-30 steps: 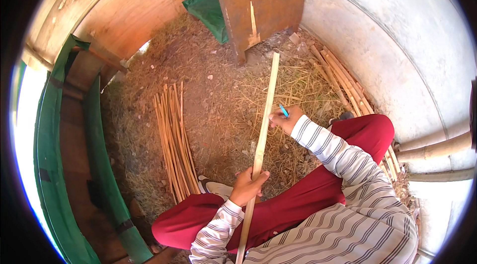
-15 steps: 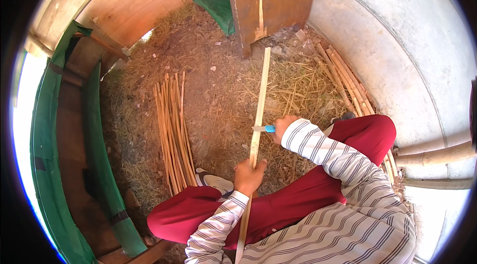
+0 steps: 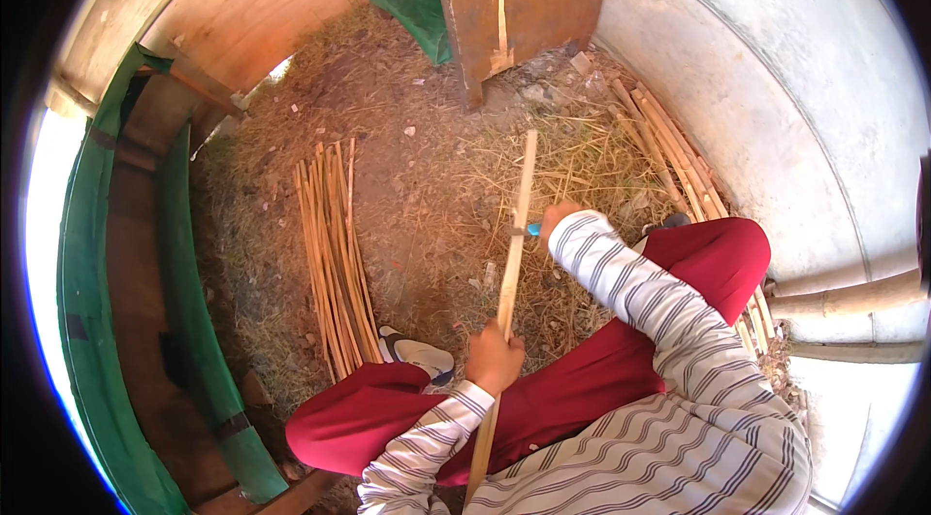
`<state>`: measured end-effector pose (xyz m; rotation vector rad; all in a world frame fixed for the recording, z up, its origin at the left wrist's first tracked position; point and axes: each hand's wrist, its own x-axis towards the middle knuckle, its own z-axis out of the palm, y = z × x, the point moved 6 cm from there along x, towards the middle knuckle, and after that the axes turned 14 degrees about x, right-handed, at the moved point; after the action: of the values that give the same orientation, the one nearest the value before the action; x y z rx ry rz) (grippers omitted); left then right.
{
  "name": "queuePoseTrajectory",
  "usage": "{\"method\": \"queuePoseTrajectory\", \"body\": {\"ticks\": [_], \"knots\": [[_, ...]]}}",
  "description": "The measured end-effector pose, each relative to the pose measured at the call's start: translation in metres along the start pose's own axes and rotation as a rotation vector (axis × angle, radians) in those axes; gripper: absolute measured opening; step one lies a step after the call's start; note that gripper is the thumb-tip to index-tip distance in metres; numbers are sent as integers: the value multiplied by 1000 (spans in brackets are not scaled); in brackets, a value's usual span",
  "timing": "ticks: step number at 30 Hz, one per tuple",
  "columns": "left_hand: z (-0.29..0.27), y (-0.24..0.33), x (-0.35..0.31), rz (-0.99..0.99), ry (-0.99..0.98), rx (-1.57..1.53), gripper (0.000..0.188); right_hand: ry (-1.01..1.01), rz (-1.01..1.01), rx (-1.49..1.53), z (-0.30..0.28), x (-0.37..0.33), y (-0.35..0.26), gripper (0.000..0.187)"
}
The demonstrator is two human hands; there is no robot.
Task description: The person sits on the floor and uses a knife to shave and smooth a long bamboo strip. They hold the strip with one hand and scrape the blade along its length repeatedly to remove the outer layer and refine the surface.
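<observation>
A long pale bamboo strip (image 3: 512,273) runs from beside my body out over the ground, its far end leaning slightly right. My left hand (image 3: 495,358) is closed round its lower part, just above my lap. In my right hand (image 3: 560,218) is a utility knife (image 3: 531,230) with a blue handle, mostly hidden by the fingers. Its blade lies across the strip, above the left hand. Shavings and dry straw (image 3: 572,166) lie on the ground around the strip.
A bundle of thin bamboo strips (image 3: 335,253) lies on the ground to the left. Thicker split bamboo (image 3: 679,151) rests along the pale wall (image 3: 766,79) at right. A brown wooden panel (image 3: 529,1) stands ahead; green sheeting (image 3: 189,292) covers a frame at left.
The bamboo strip has been drawn back toward me, so its far end is nearer. My right hand with the knife has moved a little farther up along it.
</observation>
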<state>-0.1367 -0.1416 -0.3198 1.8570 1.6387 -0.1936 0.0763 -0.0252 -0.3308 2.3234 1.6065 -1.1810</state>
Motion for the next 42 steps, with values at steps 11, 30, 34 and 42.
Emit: {"method": "queuePoseTrajectory", "body": {"ticks": [11,30,34,42], "knots": [[20,-1,-29,156,-87,-53,25,163,168,-91,-31,79,93,32],[-9,-11,8,61,135,-113,27,84,-181,-54,28,-46,-33,23],[-9,-7,4,64,115,-84,26,55,-127,-28,25,-33,-28,25],[-6,-5,-3,61,37,-104,26,-1,-76,-5,33,-6,-17,27]]}}
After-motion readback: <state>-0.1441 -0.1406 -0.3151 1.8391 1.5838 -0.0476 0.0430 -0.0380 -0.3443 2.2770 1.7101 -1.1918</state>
